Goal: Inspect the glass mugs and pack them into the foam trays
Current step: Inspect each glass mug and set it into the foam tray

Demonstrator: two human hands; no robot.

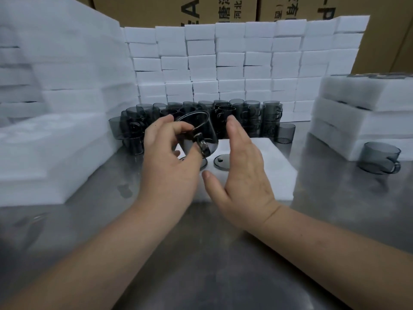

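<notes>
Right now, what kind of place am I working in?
Probably a factory packing station or warehouse: a cluster of smoky grey glass mugs on a steel table, stacked white foam blocks behind, printed brown cardboard cartons beyond.

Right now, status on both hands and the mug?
Left hand grip shut on smoked glass mug, tilted above foam tray. Right hand open, beside mug, not touching. One tray pocket shows empty; nothing blocking.
</notes>
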